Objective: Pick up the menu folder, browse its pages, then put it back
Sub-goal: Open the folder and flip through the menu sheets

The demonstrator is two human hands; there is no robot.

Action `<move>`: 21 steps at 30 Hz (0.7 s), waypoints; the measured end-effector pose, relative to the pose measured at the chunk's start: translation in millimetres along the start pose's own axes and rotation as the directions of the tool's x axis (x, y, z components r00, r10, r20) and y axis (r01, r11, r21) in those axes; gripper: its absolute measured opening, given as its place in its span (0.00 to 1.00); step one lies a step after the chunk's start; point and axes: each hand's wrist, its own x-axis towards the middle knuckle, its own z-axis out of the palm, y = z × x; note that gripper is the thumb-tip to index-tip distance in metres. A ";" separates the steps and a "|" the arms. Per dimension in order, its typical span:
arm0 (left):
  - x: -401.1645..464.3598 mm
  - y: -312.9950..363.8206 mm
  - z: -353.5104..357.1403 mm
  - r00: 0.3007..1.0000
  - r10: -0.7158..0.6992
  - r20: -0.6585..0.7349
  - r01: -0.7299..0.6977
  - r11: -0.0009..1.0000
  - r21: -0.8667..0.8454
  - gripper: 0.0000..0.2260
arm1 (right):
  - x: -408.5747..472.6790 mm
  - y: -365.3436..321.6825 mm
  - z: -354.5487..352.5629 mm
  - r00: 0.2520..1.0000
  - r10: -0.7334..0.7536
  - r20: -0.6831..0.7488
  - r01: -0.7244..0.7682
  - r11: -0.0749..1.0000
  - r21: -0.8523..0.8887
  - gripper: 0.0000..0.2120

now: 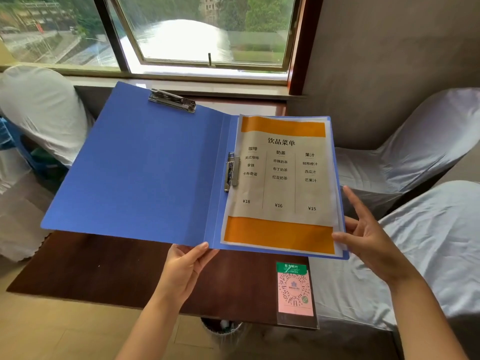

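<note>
The blue menu folder is spread open and held up above the dark wooden table. Its left inner cover is bare, with a metal clip at the top. On the right lies a drinks menu page with orange bands, in a clear sleeve, held by a side clip at the spine. My left hand grips the folder's bottom edge near the spine, thumb on top. My right hand is at the page's lower right corner; its thumb touches the sleeve edge while the fingers are spread.
A pink QR-code card in a plastic stand lies on the table's near right corner. White-covered chairs stand at the left and right. A window and sill are behind. A bin sits under the table.
</note>
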 end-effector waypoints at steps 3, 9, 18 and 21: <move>0.3 -1.0 -1.5 1.000 -0.001 -0.001 0.001 1.000 -0.026 0.18 | 1.5 -1.8 6.9 0.997 -0.053 -0.063 0.051 0.998 -0.038 0.39; -1.8 -2.1 -3.3 1.000 -0.003 0.028 0.005 0.999 -0.051 0.12 | 5.2 -2.1 20.6 0.967 -0.113 -0.229 0.089 0.990 -0.113 0.17; -3.9 -4.3 -5.0 0.999 0.044 0.009 -0.043 0.996 -0.074 0.18 | -3.8 -62.2 65.0 0.914 -0.303 -0.269 0.208 0.921 -0.329 0.01; -5.4 -6.8 -1.1 0.999 0.040 0.011 -0.039 0.995 -0.093 0.16 | -3.4 -85.2 108.7 0.933 -0.349 0.091 0.358 0.926 -0.115 0.06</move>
